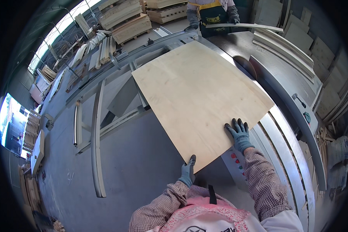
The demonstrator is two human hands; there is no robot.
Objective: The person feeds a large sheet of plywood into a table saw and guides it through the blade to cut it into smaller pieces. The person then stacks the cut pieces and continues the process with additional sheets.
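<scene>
A large pale plywood sheet [201, 96] lies across the metal bed of a sliding table saw, its near corner pointing at me. My left hand [188, 172], in a blue-grey glove with dark fingertips, grips that near corner; the thumb is on top and the other fingers are hidden below. Gloved the same way, my right hand [239, 136] lies on the sheet's near right edge with its fingers stretched out and apart. Right of the sheet's far part, a round saw blade [245, 67] stands up from the table.
Across the saw stands a co-worker in a dark apron [213, 17], gloved hands by a long strip [243, 26]. More strips [284, 52] are stacked on the side table [236, 42]. A metal frame [98, 139] extends left. Red buttons [233, 156] sit below my right hand. Board stacks [123, 23] stand behind.
</scene>
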